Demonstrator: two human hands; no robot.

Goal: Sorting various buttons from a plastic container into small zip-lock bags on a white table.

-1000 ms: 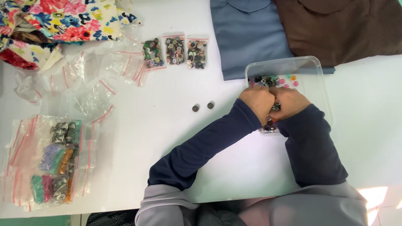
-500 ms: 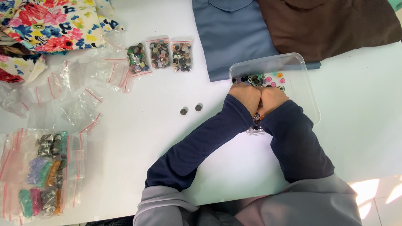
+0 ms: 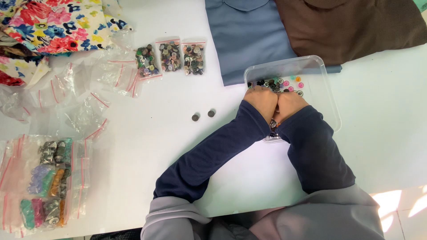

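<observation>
— Worktop (image 3: 147, 146), white, is seen spread with everything; what is laid on it at the far edge?

— Brown cloth (image 3: 351, 26) is laid at the far right, with blue cloth (image 3: 249, 40) just left of it, partly under the brown. Flowered fabric (image 3: 58, 22) is bunched at the far left corner.

— And nearer?

— Clear plastic tray (image 3: 327, 84) is set below the blue and brown cloths, right of centre, with mixed buttons (image 3: 278, 83) gathered along its far side. Empty clear zip bags (image 3: 80, 89) are scattered at the left, and a stack of filled bags (image 3: 44, 182) with coloured contents is kept at the near left. Three small button bags (image 3: 171, 58) are lined up in a row between the flowered fabric and the blue cloth.

— How are the hands held?

— Left hand (image 3: 262, 98) and right hand (image 3: 290, 103) are pressed together inside the tray, both curled into loose fists, knuckles toward the buttons. Something small and dark is glimpsed between the wrists, but what is gripped cannot be told. Dark blue sleeves are worn on both arms.

— Anything smaller?

— Two dark loose buttons (image 3: 203, 115) are left side by side on the worktop, left of the left hand, apart from it.
</observation>
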